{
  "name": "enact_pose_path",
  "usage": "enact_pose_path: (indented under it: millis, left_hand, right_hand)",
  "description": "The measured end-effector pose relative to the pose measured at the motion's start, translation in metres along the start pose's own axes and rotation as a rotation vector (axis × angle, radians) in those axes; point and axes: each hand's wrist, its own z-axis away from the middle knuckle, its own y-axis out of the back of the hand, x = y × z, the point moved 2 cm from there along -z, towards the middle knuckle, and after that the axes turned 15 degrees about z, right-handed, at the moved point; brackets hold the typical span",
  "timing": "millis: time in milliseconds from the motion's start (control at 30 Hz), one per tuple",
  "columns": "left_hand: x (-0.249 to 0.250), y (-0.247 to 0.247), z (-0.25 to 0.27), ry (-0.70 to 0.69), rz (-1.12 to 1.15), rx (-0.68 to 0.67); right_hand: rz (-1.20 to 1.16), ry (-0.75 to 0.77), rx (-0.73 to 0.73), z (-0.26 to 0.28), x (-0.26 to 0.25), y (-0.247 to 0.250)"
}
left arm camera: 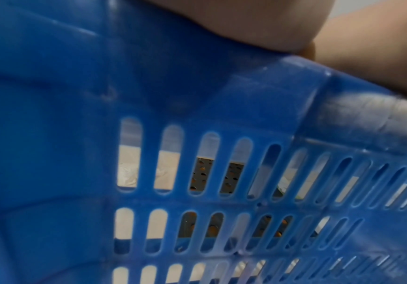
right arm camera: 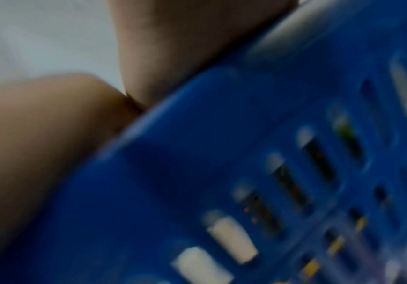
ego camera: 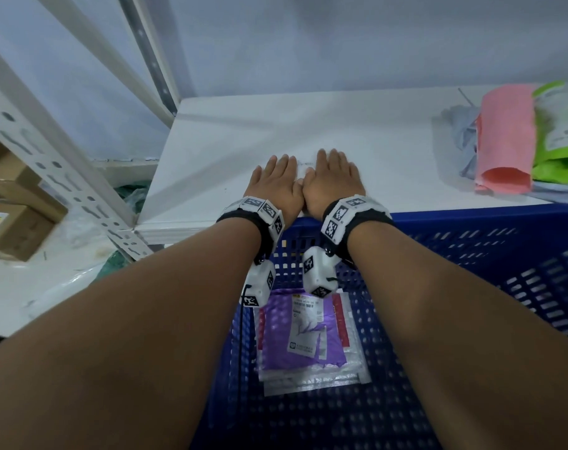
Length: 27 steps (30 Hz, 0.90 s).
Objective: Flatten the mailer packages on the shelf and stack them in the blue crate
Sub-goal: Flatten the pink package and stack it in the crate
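Observation:
Both hands lie palm down, side by side, on the white shelf (ego camera: 227, 141), fingers straight. My left hand (ego camera: 273, 180) and right hand (ego camera: 333, 177) press on a white mailer (ego camera: 303, 165), which shows only as a pale sliver between them. Below my wrists stands the blue crate (ego camera: 471, 254). In it a purple mailer (ego camera: 305, 332) with a white label tops a flat stack of white ones. The wrist views show only the crate wall (left arm camera: 197, 96) (right arm camera: 246, 134) and the heels of the hands (left arm camera: 246, 23) (right arm camera: 185, 48).
At the shelf's right end lies a pile with a pink mailer (ego camera: 503, 141), a green pouch (ego camera: 558, 131) and a grey bag (ego camera: 464, 125). A white slotted upright (ego camera: 65, 177) stands at the left, with cardboard boxes (ego camera: 13, 222) behind it.

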Motion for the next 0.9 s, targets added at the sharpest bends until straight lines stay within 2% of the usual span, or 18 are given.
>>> enact_pose_path:
  millis: [100, 167, 200, 267, 333, 400, 467, 533, 600, 633, 700, 767, 833, 900]
  left_hand:
    - [0.0002, -0.0006, -0.0013, -0.005, 0.002, 0.005]
    - [0.0001, -0.0016, -0.0012, -0.002, -0.004, 0.009]
    - [0.0002, -0.0012, -0.0009, -0.001, -0.007, 0.006]
    - [0.0004, -0.0008, -0.0003, -0.001, -0.002, -0.007]
    - [0.0, -0.001, 0.0003, -0.003, 0.006, -0.014]
    - [0.0004, -0.0006, -0.0005, -0.003, 0.005, -0.011]
    - [0.001, -0.0006, -0.0012, 0.001, -0.003, -0.006]
    - [0.0014, -0.001, -0.0013, 0.005, -0.006, -0.002]
    - [0.0014, -0.0011, -0.0008, 0.001, -0.003, 0.007]
    - [0.0015, -0.0011, -0.001, -0.003, 0.0, 0.01]
    - [0.0009, -0.0015, -0.0005, -0.004, 0.009, 0.005]
    - [0.0009, -0.002, -0.0002, -0.004, 0.009, -0.007]
    - [0.0014, -0.0015, -0.0006, -0.005, 0.005, -0.013]
    - [0.0012, -0.0003, -0.0008, -0.004, 0.001, -0.015]
  right_hand:
    - [-0.037, -0.257, -0.089, 0.0047, 0.0015, -0.0006]
    - [-0.044, -0.383, -0.071, 0.0075, 0.0031, 0.0019]
    - [-0.031, -0.363, -0.018, 0.0081, 0.0028, 0.0029]
    - [0.007, -0.152, 0.101, 0.0072, 0.0004, 0.0012]
    - [-0.03, 0.041, 0.089, 0.0048, -0.0008, -0.0014]
    - [-0.064, 0.047, 0.029, 0.0021, 0.0003, -0.0031]
    - [-0.058, -0.074, -0.013, 0.002, 0.001, -0.0038]
    - [-0.06, -0.264, -0.059, 0.0034, 0.002, -0.0026]
    - [-0.065, -0.388, -0.054, 0.0058, 0.0045, -0.0005]
    - [-0.053, -0.367, 0.002, 0.0068, 0.0049, 0.0001]
    - [-0.02, -0.144, 0.124, 0.0067, 0.0013, 0.0005]
    - [-0.029, 0.077, 0.084, 0.0047, -0.0006, 0.0018]
    - [-0.032, 0.129, 0.016, 0.0016, 0.0017, 0.0006]
    - [-0.021, 0.041, -0.015, -0.0002, 0.0043, -0.0014]
